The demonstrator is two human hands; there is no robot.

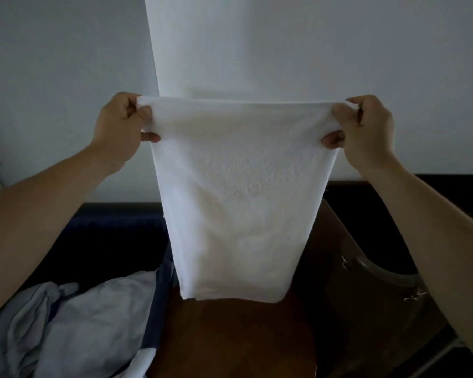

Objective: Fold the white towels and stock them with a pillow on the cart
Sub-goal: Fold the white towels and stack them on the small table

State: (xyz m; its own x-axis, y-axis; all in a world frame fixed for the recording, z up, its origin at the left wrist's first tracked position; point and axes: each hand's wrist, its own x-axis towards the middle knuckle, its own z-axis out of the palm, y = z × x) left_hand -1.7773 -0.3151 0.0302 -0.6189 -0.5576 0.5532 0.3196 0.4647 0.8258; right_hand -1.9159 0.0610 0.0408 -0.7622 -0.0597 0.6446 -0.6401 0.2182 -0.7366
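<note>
White towel (238,192) held up by its top corners, hanging over a brown bench (230,336).

The left hand (120,126) and right hand (366,129) each pinch a corner; matching edges evenly before folding should keep it neat. Pale bedding (66,323) lies left; a plain wall (366,50) stands behind.

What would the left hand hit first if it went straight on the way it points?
Apart from the towel it grips, the wall: the left hand points forward and up at it, with nothing else visible between. How far off the wall is, the picture doesn't show.
</note>
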